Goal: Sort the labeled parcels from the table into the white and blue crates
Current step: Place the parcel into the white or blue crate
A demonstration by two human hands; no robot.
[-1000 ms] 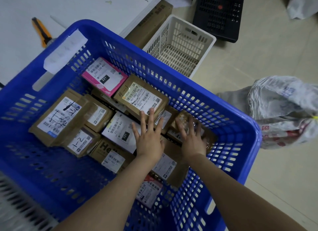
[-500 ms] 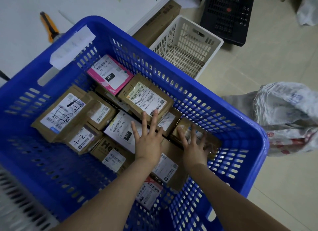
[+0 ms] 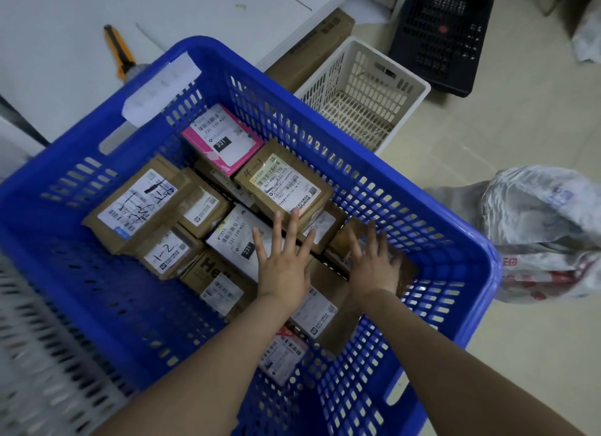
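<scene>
Worktop (image 3: 65, 45): white, seen at upper left; yellow-black cutter (image 3: 118, 50) laid near its front edge, no parcels seen on it.
Blue crate (image 3: 81, 188): centre of view, paper tag (image 3: 161, 87) stuck on far-left rim; labelled parcels packed over far and right part of its floor, near-left floor bare.
Parcels, L to R: big brown box w/ scribbled label (image 3: 136, 204) nearest left wall; "1-2" box (image 3: 169, 252) at its near side; white "231" parcel (image 3: 239, 240) mid-floor; pink parcel (image 3: 222, 136) against far wall; "4-1" box (image 3: 283, 183) just right of pink one.
Left hand (image 3: 284, 266): grip open, fingers spread flat, laid on white "231" parcel, fingertips touching "4-1" box edge.
Right hand (image 3: 374, 266): grip open, palm down, pressed on brown parcel (image 3: 346, 237) near right wall.
White crate (image 3: 419, 87): on floor beyond blue crate, beside worktop edge, seen empty.
Black crate (image 3: 439, 35): on floor, far right top.
</scene>
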